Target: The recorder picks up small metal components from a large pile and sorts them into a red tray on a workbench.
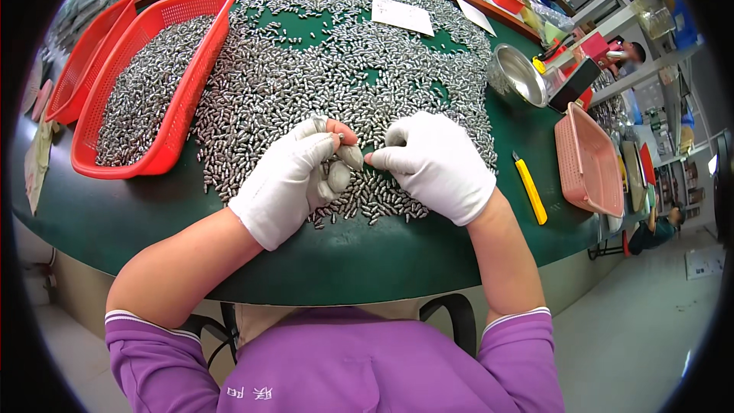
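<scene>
Both my hands wear white gloves with worn fingertips. My left hand (294, 176) pinches a small silvery metal piece (336, 136) between thumb and fingers, just above the green table (115, 214). My right hand (436, 160) is curled beside it, its fingertip touching the same spot by my left thumb. A wide heap of small silvery metal pieces (336, 69) covers the table in front of both hands and reaches under them.
A red mesh basket (180, 99) part-filled with metal pieces stands at the left, with a second red basket (80, 61) beside it. A steel bowl (520, 76), a pink basket (589, 160) and a yellow utility knife (530, 190) lie at the right. Paper slips (403, 15) rest on the heap.
</scene>
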`<state>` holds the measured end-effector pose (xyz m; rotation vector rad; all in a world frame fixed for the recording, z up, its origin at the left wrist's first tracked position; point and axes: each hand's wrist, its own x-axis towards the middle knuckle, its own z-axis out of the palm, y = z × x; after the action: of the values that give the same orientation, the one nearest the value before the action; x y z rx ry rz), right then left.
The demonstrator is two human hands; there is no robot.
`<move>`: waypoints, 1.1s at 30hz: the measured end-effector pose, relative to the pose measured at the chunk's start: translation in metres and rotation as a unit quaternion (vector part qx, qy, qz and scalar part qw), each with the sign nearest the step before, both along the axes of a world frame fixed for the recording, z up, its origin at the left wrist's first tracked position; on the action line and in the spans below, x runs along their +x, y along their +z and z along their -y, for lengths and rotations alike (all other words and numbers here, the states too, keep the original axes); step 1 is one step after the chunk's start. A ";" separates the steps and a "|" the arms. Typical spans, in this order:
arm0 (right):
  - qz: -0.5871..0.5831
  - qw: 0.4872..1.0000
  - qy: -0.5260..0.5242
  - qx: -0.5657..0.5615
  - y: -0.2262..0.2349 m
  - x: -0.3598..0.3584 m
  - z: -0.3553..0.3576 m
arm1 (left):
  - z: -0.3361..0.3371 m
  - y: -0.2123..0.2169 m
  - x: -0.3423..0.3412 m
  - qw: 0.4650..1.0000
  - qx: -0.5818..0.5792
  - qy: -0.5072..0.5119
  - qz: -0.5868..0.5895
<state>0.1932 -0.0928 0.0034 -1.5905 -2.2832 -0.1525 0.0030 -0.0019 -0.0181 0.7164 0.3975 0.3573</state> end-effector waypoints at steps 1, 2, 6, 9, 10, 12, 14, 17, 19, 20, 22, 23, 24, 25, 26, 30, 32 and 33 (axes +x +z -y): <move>0.023 1.000 0.002 -0.005 -0.001 0.000 0.000 | -0.001 -0.001 0.000 1.000 -0.006 -0.001 0.006; 0.023 1.000 0.001 -0.005 0.000 -0.001 0.001 | -0.001 -0.002 0.000 1.000 -0.011 -0.001 0.012; 0.060 0.998 -0.028 -0.022 0.006 -0.008 0.006 | 0.000 -0.002 0.001 1.000 -0.013 0.000 0.009; 0.045 0.998 -0.028 -0.026 0.001 -0.005 0.004 | 0.000 -0.003 0.001 1.000 0.001 0.007 0.008; 0.019 0.999 -0.020 -0.025 -0.001 -0.002 0.003 | 0.000 -0.002 0.001 1.000 -0.005 0.007 0.015; -0.005 1.000 -0.021 -0.001 -0.001 0.002 0.002 | 0.000 0.000 0.001 1.000 -0.011 0.007 0.024; -0.031 0.999 -0.020 0.024 0.000 0.003 0.001 | -0.001 0.002 0.000 1.000 -0.005 -0.002 0.010; -0.008 1.000 -0.017 0.013 -0.001 -0.004 0.001 | -0.001 -0.002 0.001 1.000 0.005 -0.004 0.002; 0.001 1.000 -0.011 0.007 -0.002 -0.004 0.000 | -0.001 -0.001 0.001 1.000 0.005 -0.004 0.005; 0.022 1.000 -0.008 0.003 -0.001 -0.006 0.001 | -0.001 -0.001 0.001 1.000 0.005 -0.004 0.006; 0.043 0.999 -0.004 0.000 0.002 -0.010 0.002 | -0.001 -0.001 0.001 1.000 0.005 -0.004 0.005; 0.077 0.997 -0.012 0.002 0.005 -0.014 0.003 | 0.000 -0.002 0.001 1.000 0.005 -0.003 0.003; 0.110 0.994 -0.020 0.004 0.006 -0.016 0.003 | -0.001 -0.003 0.001 1.000 0.005 -0.003 0.002; 0.111 0.994 -0.022 0.005 0.006 -0.017 0.002 | -0.002 -0.005 0.001 1.000 0.004 -0.006 0.007; 0.102 0.995 -0.022 -0.004 0.005 -0.017 0.001 | -0.002 -0.005 0.001 1.000 0.003 -0.010 0.012; -0.036 0.998 -0.026 0.042 -0.002 -0.005 -0.001 | 0.000 -0.002 0.000 1.000 -0.005 0.010 0.011; -0.106 0.989 -0.052 0.089 0.000 0.002 -0.003 | -0.001 -0.003 0.000 1.000 0.007 -0.002 0.026; -0.148 0.982 -0.063 0.102 0.000 0.006 -0.003 | -0.002 -0.004 0.001 1.000 0.005 -0.007 0.027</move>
<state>0.1988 -0.0897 0.0034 -1.5360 -1.8812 -0.1644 0.0040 0.0002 -0.0219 0.7169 0.3389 0.3651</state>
